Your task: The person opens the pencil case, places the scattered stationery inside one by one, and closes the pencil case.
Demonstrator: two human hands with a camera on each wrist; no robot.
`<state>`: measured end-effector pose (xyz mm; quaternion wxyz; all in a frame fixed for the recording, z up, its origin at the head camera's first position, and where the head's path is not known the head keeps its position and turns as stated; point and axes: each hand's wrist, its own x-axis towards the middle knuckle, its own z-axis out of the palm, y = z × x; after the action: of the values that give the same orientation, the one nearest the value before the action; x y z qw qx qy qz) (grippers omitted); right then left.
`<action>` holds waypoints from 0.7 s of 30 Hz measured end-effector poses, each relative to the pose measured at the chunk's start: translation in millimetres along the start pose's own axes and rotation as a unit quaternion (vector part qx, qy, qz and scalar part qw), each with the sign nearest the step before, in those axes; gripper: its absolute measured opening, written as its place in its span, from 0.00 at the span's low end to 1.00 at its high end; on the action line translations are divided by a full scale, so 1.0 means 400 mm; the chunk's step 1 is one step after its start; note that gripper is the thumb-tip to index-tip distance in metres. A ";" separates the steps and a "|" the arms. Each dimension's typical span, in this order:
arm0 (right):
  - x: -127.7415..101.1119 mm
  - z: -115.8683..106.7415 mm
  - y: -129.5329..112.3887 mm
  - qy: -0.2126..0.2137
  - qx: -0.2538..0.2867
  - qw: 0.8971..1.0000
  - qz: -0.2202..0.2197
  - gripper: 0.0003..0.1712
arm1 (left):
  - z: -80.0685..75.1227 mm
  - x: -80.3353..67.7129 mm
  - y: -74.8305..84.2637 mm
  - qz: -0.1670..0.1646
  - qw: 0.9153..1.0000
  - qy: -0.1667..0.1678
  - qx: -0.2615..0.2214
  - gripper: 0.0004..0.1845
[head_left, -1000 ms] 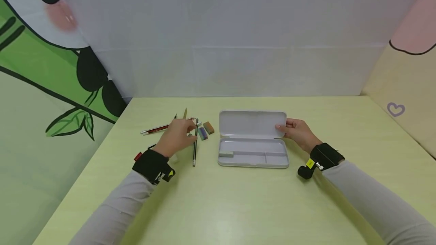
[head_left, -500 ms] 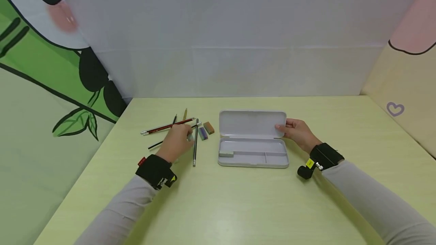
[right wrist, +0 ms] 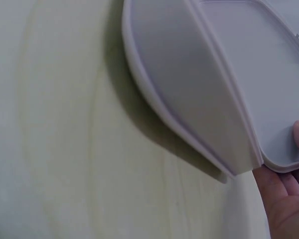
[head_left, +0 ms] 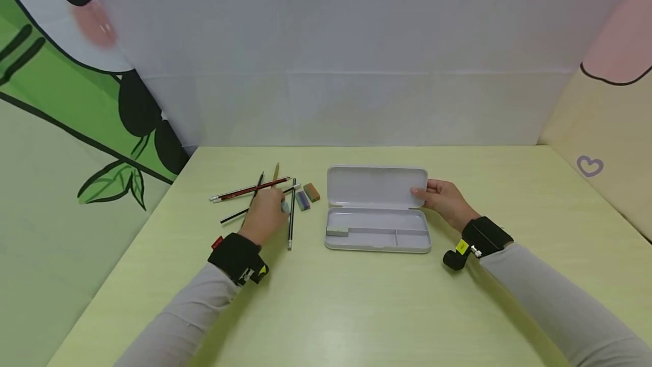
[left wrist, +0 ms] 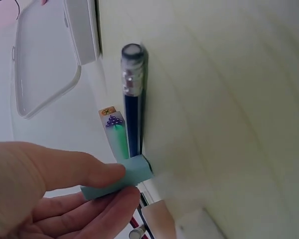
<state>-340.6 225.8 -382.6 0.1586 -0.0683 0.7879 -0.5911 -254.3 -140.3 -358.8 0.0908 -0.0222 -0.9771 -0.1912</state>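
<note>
Left hand point(head_left: 265, 215) stretched forward, pinching what looks like a blue eraser point(left wrist: 132, 172); right hand point(head_left: 448, 203) grips the lid point(head_left: 374, 186).

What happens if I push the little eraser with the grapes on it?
The grape eraser would probably slide rather than roll, since its sides look flat. It's likely light, being small beside the left hand. It might bump the orange eraser, which lies right next to it.

left hand point(head_left: 265, 214): pinching | right hand point(head_left: 448, 201): gripping | arms point(head_left: 178, 315): stretched forward, apart
</note>
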 end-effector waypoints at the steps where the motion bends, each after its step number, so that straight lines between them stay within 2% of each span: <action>1: 0.000 0.000 0.001 0.000 0.001 1.000 -0.001 0.34 | -0.001 0.000 0.001 0.001 1.000 0.005 -0.003 0.05; 5: 0.001 -0.001 0.002 0.002 0.003 1.000 -0.002 0.33 | -0.011 -0.004 0.008 0.016 0.999 0.039 -0.009 0.07; 8: 0.004 -0.003 0.003 0.006 0.006 1.000 -0.001 0.34 | -0.022 -0.006 0.018 0.023 0.998 0.051 -0.013 0.09; 14: 0.005 -0.004 0.003 0.004 0.009 1.000 -0.001 0.34 | -0.034 -0.013 0.042 0.048 0.998 0.046 -0.024 0.10; 21: 0.003 -0.004 0.003 0.003 0.010 1.000 -0.002 0.34 | -0.032 -0.021 0.080 0.086 0.994 0.033 -0.061 0.08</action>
<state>-342.3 227.3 -383.6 0.1557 -0.0664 0.7826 -0.5991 -241.4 -115.5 -336.9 0.1373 -0.1053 -0.9547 -0.2422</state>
